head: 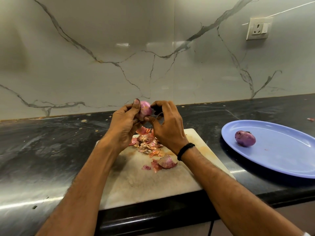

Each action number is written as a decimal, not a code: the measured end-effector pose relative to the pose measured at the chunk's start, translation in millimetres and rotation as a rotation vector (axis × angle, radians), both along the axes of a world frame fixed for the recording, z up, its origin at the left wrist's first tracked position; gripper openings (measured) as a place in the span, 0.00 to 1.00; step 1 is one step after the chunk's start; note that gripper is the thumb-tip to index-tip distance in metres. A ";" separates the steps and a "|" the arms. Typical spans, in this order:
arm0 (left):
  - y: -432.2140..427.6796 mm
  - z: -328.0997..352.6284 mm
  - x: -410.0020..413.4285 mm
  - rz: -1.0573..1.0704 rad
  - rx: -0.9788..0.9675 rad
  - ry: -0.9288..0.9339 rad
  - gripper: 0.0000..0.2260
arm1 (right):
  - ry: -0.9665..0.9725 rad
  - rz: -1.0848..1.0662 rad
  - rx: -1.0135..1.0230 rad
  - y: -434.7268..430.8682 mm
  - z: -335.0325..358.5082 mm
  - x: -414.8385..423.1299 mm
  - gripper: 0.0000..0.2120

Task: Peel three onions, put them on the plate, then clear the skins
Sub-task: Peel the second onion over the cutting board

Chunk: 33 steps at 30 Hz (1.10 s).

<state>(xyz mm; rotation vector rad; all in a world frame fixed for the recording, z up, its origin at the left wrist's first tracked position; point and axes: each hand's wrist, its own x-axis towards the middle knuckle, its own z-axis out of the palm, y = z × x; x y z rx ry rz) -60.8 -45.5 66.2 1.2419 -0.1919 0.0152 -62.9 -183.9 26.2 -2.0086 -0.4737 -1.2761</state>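
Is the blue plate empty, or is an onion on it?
Not empty: a single peeled onion lies on the blue plate, near its left end.

plate [281,159]: right part cut off by edge | held onion [145,109]: partly hidden by left hand [121,126]

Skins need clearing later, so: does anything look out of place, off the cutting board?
Yes: one pinkish scrap lies on the dark counter beyond the plate, at the frame's right edge, far from the pile of skins on the cutting board. It looks like stray onion skin.
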 end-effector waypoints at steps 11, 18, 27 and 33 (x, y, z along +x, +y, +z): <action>1.3 -0.5 -2.2 -0.017 -0.012 -0.027 0.13 | 0.025 -0.003 -0.034 -0.2 -0.8 1.7 0.20; 0.9 -1.5 -3.2 -0.027 0.025 -0.062 0.11 | -0.010 -0.010 -0.007 -0.8 1.0 -1.1 0.18; 0.9 -2.4 -2.0 -0.015 0.033 -0.079 0.15 | -0.008 -0.016 -0.059 -0.2 -2.4 -0.4 0.06; 0.5 -4.5 -0.7 0.000 0.043 -0.061 0.16 | 0.024 -0.012 -0.076 -1.5 -2.8 1.7 0.04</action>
